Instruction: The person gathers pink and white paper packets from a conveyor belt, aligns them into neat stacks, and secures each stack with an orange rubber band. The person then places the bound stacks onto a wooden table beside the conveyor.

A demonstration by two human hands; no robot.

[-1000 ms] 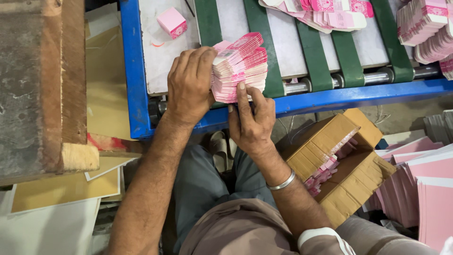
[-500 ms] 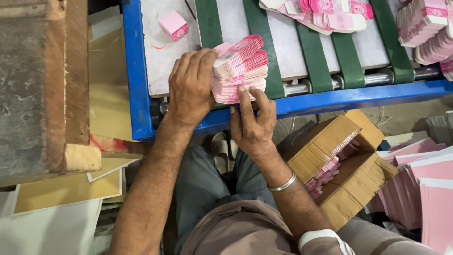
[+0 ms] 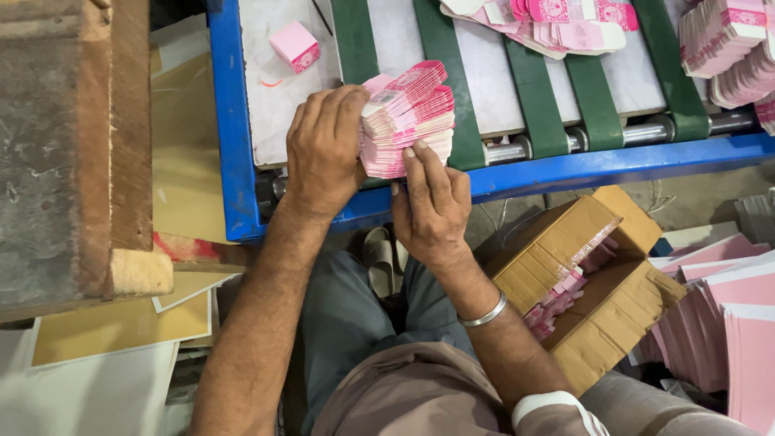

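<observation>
While both hands' fingers (image 3: 420,161) clasp it, the pink card stack (image 3: 408,117) sits between them.

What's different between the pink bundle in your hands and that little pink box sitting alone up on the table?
The pink bundle is a thick stack of many flat folded cartons, fanned at the top; the little pink box is a single piece, set up as a cube. The bundle is gripped between the left hand and right hand at the table's near edge; the box stands untouched, farther back on the white surface. Both share the same pink and white colouring.
</observation>
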